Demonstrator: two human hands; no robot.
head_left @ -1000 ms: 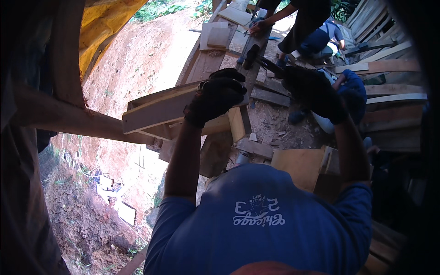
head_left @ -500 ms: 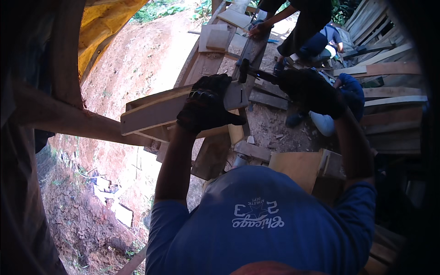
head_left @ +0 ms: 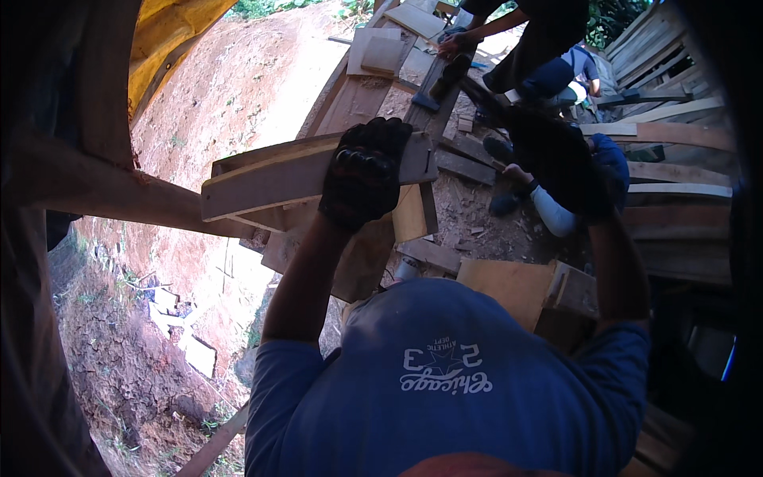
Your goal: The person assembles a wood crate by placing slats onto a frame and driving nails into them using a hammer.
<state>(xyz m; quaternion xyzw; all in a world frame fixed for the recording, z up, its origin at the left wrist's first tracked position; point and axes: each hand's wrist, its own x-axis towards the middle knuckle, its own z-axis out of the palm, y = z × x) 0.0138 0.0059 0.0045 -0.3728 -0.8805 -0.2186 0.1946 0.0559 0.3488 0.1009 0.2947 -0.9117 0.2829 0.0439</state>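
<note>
My left hand [head_left: 363, 171], in a black glove with hard knuckle guards, is closed over the upper board of a narrow wooden box frame [head_left: 270, 184]. Close to that board's right end, a dark nail [head_left: 428, 161] stands partly out of the wood. My right hand [head_left: 552, 155], also in a black glove, is closed round a hammer [head_left: 483, 97] raised beyond the box's right end. The hammer's handle is dark and smeared by motion, and its head is hard to make out against the dark things behind it.
Flat wood pieces [head_left: 383, 56] lie on a long plank bench ahead. A co-worker's hand [head_left: 455, 45] is at that bench; other people crouch at right. Stacked boards [head_left: 675, 139] line the right side. A wooden box [head_left: 509, 285] is by my body. A beam [head_left: 135, 199] crosses at left.
My right hand has lifted the hammer away from the nail, to the right and back. My left thumb, stretched out before, is now tucked in against the board.
</note>
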